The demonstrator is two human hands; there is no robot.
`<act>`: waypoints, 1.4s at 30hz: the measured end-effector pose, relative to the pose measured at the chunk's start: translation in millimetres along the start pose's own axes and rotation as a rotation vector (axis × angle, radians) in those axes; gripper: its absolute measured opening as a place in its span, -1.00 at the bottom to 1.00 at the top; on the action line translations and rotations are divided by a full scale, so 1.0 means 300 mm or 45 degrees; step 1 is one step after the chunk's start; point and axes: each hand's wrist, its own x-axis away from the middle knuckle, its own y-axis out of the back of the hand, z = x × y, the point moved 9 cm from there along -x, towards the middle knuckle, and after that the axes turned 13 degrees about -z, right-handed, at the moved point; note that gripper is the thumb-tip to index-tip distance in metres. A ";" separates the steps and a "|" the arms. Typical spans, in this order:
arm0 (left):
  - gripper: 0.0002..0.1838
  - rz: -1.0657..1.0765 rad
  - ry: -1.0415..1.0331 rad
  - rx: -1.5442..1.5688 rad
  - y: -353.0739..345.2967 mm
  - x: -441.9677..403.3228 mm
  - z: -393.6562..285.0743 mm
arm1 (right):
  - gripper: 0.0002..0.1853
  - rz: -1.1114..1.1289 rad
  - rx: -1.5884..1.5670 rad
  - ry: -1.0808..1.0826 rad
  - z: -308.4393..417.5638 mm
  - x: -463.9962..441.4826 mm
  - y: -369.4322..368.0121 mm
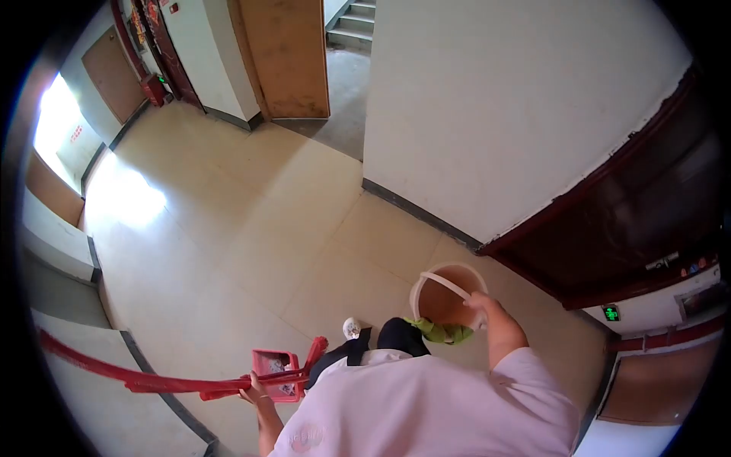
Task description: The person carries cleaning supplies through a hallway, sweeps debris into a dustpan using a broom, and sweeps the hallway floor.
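Observation:
My left hand [255,390] is closed round a bundle of long red poles [175,383], which stretches out to the left; the kind of tool on each pole is hard to make out. Below the grip hangs a pink dustpan [263,359] with some litter in it, partly covered by the poles. My right hand [480,302] grips the pale handle [445,282] of a cream bucket [417,293], carried at my right side. A green cloth [442,330] drapes over the bucket's near rim. Inside, the bucket looks brownish, and its bottom is partly hidden.
I stand in a tiled corridor [251,221]. Ahead, a brown wooden door [285,57] stands beside an opening to stairs [354,23]. A white wall [487,114] and a dark red door [609,206] run along the right. A red box [152,90] stands by the far wall.

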 end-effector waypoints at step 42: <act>-0.76 1.223 -0.837 0.028 -0.773 0.771 -1.390 | -0.73 0.161 -0.744 1.327 1.264 -0.221 0.144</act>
